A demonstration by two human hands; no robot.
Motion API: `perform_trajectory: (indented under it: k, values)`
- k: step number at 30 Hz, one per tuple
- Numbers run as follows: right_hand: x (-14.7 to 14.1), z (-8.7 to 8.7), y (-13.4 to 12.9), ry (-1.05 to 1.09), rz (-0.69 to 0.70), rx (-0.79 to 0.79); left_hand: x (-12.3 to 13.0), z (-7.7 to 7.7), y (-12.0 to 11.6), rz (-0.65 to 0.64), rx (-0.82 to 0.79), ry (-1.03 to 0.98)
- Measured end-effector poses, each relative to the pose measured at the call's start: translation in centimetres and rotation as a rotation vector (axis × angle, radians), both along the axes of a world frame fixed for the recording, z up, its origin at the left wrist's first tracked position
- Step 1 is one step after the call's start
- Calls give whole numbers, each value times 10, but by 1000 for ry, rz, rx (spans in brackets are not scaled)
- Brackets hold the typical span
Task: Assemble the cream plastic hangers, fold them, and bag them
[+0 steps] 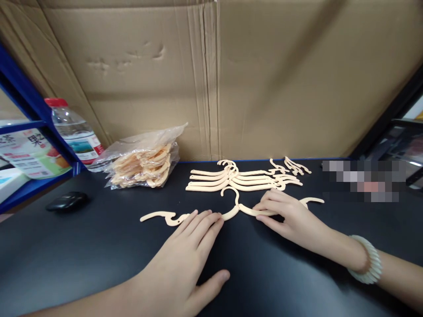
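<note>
A cream folding clothes hanger [232, 213] lies spread out on the black table, its hook pointing away from me. My left hand [194, 251] rests with flat, outstretched fingers over the hanger's left arm, the thumb held apart. On the other side, my right hand [287, 215] pinches the right arm between thumb and fingers. Hooked end pieces stick out beyond both hands. Just behind lie several folded-out hangers [211, 180] in a row with their hooks bunched together. Small loose hanger pieces [292, 166] are scattered at that row's right end.
A clear plastic bag [145, 160] full of hanger parts sits at the back left. Beside it stands a red-capped water bottle [77, 134]. A black mouse [68, 201] lies at left, near a blue shelf [36, 182]. Cardboard [132, 66] walls off the back. An area at right is blurred out.
</note>
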State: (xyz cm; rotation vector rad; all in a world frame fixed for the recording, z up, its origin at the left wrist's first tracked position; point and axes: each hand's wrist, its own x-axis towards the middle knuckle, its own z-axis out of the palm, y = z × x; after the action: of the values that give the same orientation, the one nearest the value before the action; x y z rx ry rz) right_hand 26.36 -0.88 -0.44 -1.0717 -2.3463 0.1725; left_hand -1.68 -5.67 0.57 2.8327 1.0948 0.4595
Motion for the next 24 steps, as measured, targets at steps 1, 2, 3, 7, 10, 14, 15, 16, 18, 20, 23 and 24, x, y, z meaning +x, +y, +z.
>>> perform_trajectory:
  k: [1,2,3,7,10,14,15,16,18,20,23,24]
  values:
    - [1,0,0,0,-1,-3,0,-1,0,7,4,2]
    - [1,0,1,1,-3,-8,0,-2,-1,17,9,-1]
    - [1,-1,1,1,-3,-13,1,-3,-1,22,12,-1]
    - [2,0,1,-7,-8,-29,2,-6,-3,67,43,-11]
    - [3,0,2,-18,-14,-11,1,-7,-3,80,41,-12]
    - [5,1,3,-32,-26,23,1,-7,-2,43,21,-2]
    - [5,1,3,-31,-27,26,1,-7,-2,60,27,-6]
    - [5,2,3,-28,-26,26,2,-7,-3,81,33,-16]
    - [4,3,3,-20,-17,27,2,-7,-3,94,34,-37]
    - [4,3,3,-13,-8,30,1,-7,-2,61,16,-44]
    - [4,3,3,-11,-9,37,1,-5,-1,24,-5,-44]
    - [4,3,4,-11,-10,36,1,-4,-1,35,0,-51]
